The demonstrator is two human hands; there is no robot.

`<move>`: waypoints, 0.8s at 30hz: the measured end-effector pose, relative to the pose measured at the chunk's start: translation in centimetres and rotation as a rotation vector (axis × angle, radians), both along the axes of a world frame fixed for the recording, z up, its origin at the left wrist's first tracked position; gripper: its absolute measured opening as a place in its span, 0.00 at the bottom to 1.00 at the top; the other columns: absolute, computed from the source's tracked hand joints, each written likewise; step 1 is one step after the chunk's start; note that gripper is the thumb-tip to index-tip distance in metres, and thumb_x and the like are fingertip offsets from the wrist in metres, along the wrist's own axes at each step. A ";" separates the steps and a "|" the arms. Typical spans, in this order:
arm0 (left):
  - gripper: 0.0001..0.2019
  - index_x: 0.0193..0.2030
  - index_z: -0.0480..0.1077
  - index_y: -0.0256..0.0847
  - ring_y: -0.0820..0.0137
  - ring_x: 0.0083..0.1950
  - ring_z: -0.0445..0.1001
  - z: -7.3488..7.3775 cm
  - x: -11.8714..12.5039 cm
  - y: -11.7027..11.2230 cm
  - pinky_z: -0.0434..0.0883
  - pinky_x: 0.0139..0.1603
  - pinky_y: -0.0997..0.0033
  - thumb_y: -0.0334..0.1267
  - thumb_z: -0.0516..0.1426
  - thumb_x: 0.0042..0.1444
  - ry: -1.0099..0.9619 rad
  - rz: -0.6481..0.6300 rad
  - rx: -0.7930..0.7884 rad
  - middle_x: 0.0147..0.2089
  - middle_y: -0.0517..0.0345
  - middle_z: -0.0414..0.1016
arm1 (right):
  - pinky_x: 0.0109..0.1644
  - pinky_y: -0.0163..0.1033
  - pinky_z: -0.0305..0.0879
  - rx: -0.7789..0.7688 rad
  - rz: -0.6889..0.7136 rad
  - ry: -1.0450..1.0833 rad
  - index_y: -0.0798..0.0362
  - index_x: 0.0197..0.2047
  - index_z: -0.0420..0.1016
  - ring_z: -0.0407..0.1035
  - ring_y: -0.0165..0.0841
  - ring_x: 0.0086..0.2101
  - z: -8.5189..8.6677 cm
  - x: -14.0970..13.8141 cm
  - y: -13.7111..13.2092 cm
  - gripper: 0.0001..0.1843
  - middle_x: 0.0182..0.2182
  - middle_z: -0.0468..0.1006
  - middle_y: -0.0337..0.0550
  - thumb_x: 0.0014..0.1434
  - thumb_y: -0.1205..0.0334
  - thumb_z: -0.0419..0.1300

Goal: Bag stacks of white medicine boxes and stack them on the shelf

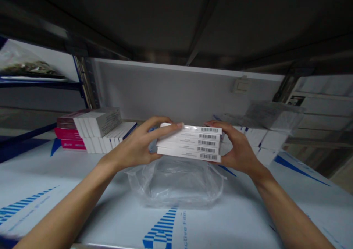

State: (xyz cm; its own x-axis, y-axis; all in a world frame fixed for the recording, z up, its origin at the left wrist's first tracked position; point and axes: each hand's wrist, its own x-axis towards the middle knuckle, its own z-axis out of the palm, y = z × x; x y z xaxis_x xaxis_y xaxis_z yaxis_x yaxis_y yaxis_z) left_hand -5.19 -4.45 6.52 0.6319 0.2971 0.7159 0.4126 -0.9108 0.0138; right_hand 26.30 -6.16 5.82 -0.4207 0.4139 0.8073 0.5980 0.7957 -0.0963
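Observation:
My left hand (138, 142) and my right hand (237, 146) grip a stack of white barcoded boxes (190, 142) from its two short ends. The flat boxes lie on top of one another, with their barcodes facing me. The stack is held above a clear plastic bag (176, 184), which lies crumpled on the shelf surface directly below. I cannot tell whether the bottom box touches the bag.
Protective film with blue print covers the white shelf top (55, 179). White boxes (102, 127) and pink boxes (70, 138) stand at left, more white boxes (270, 138) at right. A dark shelf (176, 24) overhangs, with a pale back panel (165, 91) behind.

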 end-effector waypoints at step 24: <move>0.54 0.75 0.52 0.55 0.50 0.64 0.67 -1.2 -0.9 1.3 0.66 0.62 0.51 0.46 0.72 0.42 0.371 -0.077 -0.676 0.69 0.49 0.65 | 0.60 0.50 0.68 -0.825 0.036 -0.392 0.46 0.63 0.67 0.70 0.46 0.55 -0.9 0.5 0.5 0.48 0.58 0.73 0.49 0.39 0.48 0.77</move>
State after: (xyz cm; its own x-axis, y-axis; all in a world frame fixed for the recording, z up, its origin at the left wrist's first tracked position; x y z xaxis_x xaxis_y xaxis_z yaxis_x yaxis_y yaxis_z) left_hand -6.07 -3.17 5.29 0.8314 0.5397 0.1323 0.4347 -0.7800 0.4500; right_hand 26.84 -5.66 4.90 -0.6258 0.7778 0.0577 0.6843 0.5831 -0.4380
